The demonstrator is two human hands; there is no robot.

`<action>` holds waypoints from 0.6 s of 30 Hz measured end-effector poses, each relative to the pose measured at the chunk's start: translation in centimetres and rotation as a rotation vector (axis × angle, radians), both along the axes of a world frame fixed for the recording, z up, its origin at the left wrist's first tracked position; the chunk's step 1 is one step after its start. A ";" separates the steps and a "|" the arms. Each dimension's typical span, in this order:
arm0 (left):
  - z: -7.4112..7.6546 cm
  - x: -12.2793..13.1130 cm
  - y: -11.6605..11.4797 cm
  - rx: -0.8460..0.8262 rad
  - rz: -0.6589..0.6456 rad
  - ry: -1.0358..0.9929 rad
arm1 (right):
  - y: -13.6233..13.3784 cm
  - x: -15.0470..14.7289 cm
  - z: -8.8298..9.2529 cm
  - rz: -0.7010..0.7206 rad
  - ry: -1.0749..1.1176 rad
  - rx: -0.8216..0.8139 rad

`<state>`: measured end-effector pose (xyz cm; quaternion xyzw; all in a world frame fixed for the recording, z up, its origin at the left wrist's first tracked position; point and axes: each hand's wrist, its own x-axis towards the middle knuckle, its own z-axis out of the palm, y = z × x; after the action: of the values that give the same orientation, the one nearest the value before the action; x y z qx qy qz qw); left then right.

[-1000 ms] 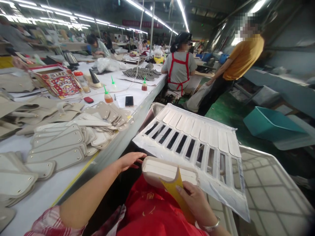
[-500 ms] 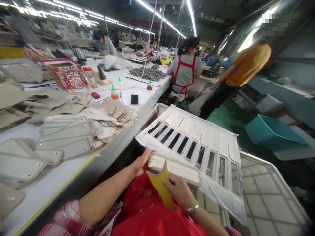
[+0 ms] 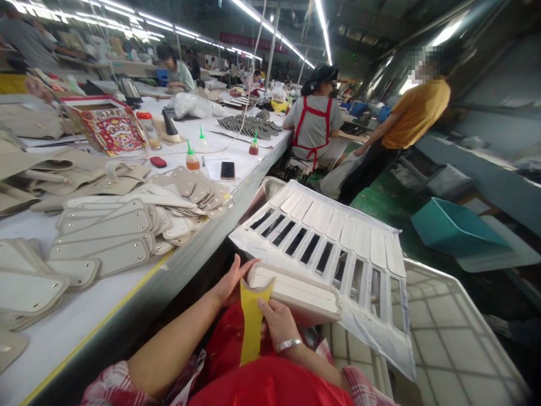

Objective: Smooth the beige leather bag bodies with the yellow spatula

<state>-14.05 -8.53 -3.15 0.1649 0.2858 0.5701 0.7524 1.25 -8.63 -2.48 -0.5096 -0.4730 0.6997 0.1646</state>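
Observation:
A cream-white block [image 3: 296,290] with lengthwise seams lies tilted above my lap, against the near edge of a slotted white frame [image 3: 350,318]. My left hand [image 3: 231,285] holds the block's left end; its thumb points up and part of its fingers are hidden behind the block. My right hand [image 3: 279,324] is closed on a flat yellow tool [image 3: 252,324] with a concave, two-pointed top end. That end stands in front of the block's left end, close to my left hand. Pale strips [image 3: 333,225] lie side by side along the frame's far part.
On the white-covered table [image 3: 169,293] to the left are piles of pale riveted pieces [image 3: 105,234], a phone [image 3: 227,170] and green-tipped bottles [image 3: 193,160]. A wire-sided bin [image 3: 460,332] is under the frame's right side. A teal tub [image 3: 456,225] and two people are beyond.
My right hand and the yellow tool have moved left, and the tool is more upright. The block shows more of its near side. My left thumb has lifted. The view has shifted slightly.

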 end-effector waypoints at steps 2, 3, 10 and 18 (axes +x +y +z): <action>-0.3 0.3 0.2 0.005 0.032 0.058 | 0.0 -0.2 -0.4 0.010 0.016 -0.023; -0.5 0.5 0.4 0.000 0.059 0.108 | 0.1 -0.2 -0.6 0.013 0.024 -0.038; -1.5 1.1 1.7 -0.076 0.214 0.522 | 1.1 0.2 -1.2 0.026 0.064 -0.093; -1.2 1.4 3.2 -0.093 0.268 0.860 | 2.5 0.2 -1.5 0.013 0.011 -0.114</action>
<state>-12.62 -5.33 -4.31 0.3144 0.6165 0.5289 0.4912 1.44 -6.11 -3.99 -0.5113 -0.4349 0.7292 0.1334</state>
